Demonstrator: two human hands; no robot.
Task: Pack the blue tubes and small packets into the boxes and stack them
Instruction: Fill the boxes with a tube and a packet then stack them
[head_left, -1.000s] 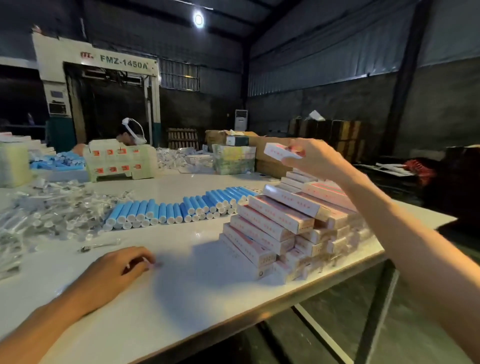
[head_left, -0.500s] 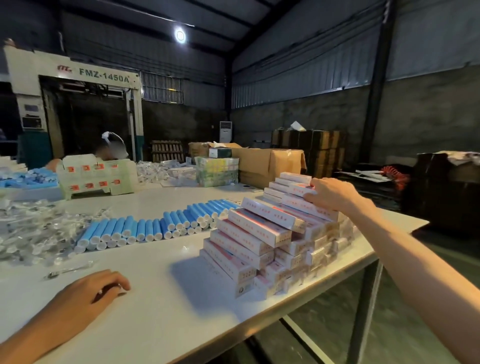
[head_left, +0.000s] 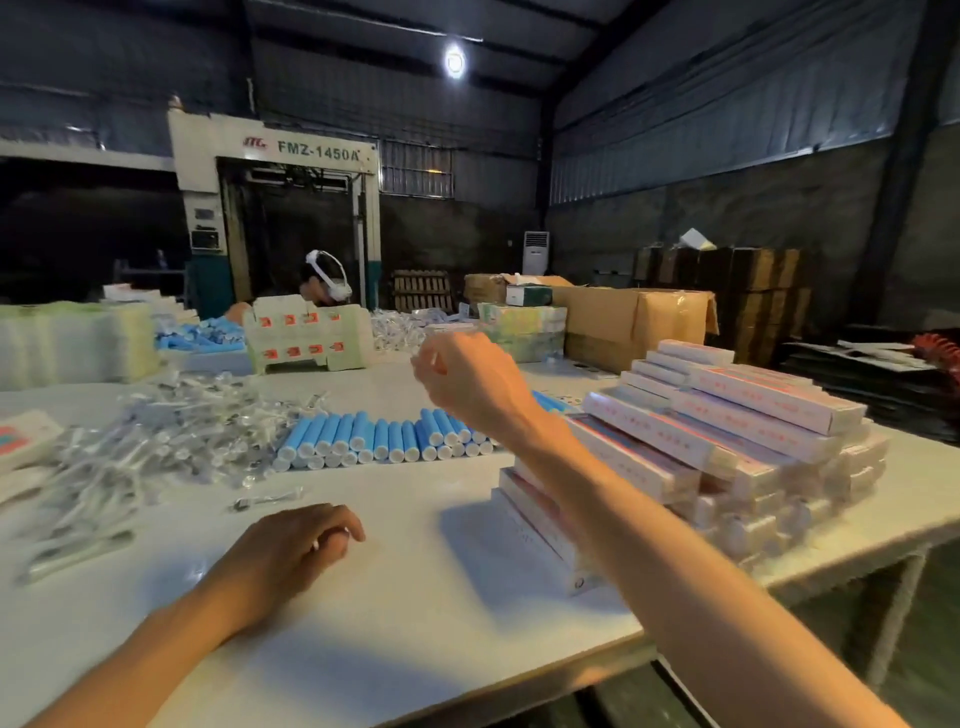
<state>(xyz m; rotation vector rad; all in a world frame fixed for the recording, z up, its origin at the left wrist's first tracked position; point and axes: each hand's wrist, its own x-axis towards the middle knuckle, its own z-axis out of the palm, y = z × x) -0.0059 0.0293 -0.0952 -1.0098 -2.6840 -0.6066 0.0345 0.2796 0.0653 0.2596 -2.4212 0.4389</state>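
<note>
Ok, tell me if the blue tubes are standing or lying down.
Lying down. The blue tubes rest on their sides in a row, white ends toward the camera.

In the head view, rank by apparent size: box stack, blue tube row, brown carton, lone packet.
1. Box stack
2. Blue tube row and brown carton: alike; carton is farther, so unranked.
3. Lone packet

A factory packing hall: corrugated walls (head_left: 727, 104), industrial machine (head_left: 275, 208), stacked cartons (head_left: 639, 322).

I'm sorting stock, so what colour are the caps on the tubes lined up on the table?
White caps on light blue tubes, clearest in the head view.
</note>
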